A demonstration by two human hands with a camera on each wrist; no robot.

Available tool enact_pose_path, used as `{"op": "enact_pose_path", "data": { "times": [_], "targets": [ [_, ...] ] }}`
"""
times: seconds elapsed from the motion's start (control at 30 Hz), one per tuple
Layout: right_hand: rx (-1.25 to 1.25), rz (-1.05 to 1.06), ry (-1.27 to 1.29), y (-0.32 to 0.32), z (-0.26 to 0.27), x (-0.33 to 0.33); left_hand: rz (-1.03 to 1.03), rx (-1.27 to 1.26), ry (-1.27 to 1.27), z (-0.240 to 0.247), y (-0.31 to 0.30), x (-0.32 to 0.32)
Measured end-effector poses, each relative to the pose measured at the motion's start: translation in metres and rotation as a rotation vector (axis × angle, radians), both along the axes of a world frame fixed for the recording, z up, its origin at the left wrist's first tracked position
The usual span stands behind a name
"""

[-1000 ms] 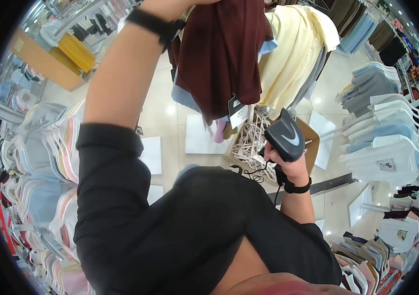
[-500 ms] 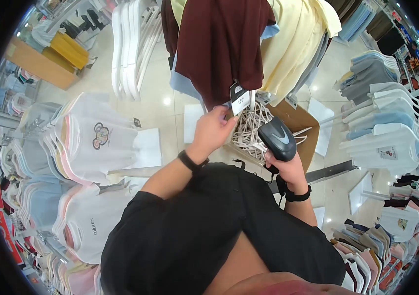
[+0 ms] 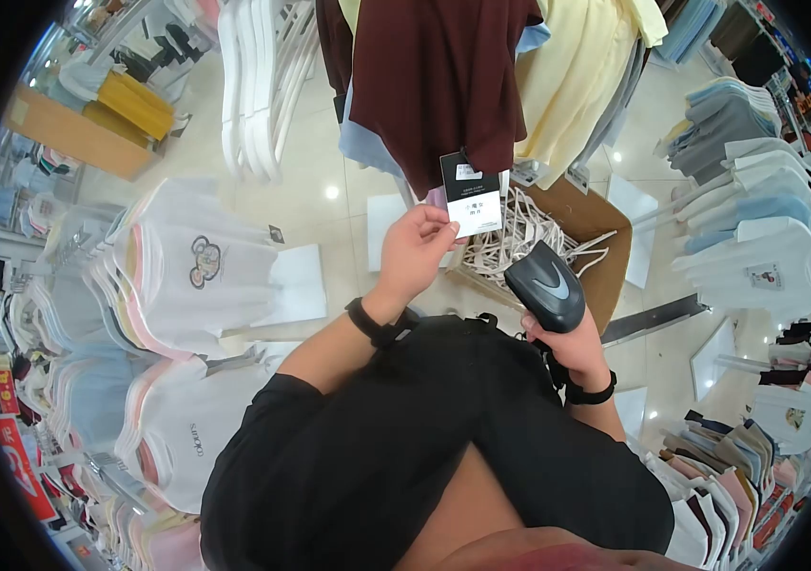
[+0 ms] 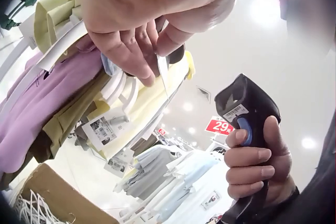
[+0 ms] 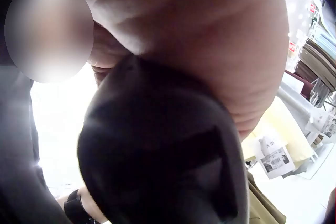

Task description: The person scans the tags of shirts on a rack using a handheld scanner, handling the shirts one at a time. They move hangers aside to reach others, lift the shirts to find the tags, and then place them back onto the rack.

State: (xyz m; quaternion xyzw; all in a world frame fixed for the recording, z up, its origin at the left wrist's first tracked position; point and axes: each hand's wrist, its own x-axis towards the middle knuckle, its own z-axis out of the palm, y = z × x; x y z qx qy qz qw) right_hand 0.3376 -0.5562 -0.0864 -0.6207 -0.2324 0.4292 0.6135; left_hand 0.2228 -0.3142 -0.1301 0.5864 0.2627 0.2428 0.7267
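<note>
In the head view the left hand [image 3: 413, 249] pinches the lower left edge of a black and white tag [image 3: 471, 195], which hangs from a dark maroon garment [image 3: 434, 86]. The right hand [image 3: 576, 344] grips a black handheld scanner [image 3: 546, 285] a little below and right of the tag, not touching it. The left wrist view shows the fingers of the right hand [image 4: 257, 166] wrapped round the handle of the scanner [image 4: 245, 100], one finger at its blue trigger. In the right wrist view the scanner [image 5: 163, 145] fills the middle, close up and dark.
A cardboard box [image 3: 605, 238] of white hangers [image 3: 519, 228] stands on the floor below the hanging clothes. Pale yellow garments [image 3: 576, 76] hang beside the maroon one. White hangers [image 3: 258, 86] hang at upper left. Racks of shirts [image 3: 191, 266] line both sides.
The left hand has come down from the top of the maroon garment to its tag, which now faces up flatter. The scanner has shifted slightly lower and stays in the right hand.
</note>
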Motion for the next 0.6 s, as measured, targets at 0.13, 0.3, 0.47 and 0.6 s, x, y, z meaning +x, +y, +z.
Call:
{"op": "enact_pose_path", "data": {
  "times": [0.13, 0.3, 0.47, 0.6],
  "targets": [
    [0.0, -0.025, -0.003, -0.003, 0.005, -0.01, -0.013, 0.002, -0.013, 0.006, 0.001, -0.006],
    [-0.041, -0.011, -0.021, -0.007, 0.009, -0.011, -0.032, -0.038, -0.045, 0.005, -0.001, -0.01],
    [-0.004, -0.029, -0.014, -0.006, 0.006, -0.015, -0.075, 0.003, -0.074, -0.009, 0.003, -0.012],
    [-0.012, -0.04, -0.016, -0.009, 0.004, -0.019, -0.285, -0.627, -0.534, 0.013, 0.0, 0.001]
  ]
}}
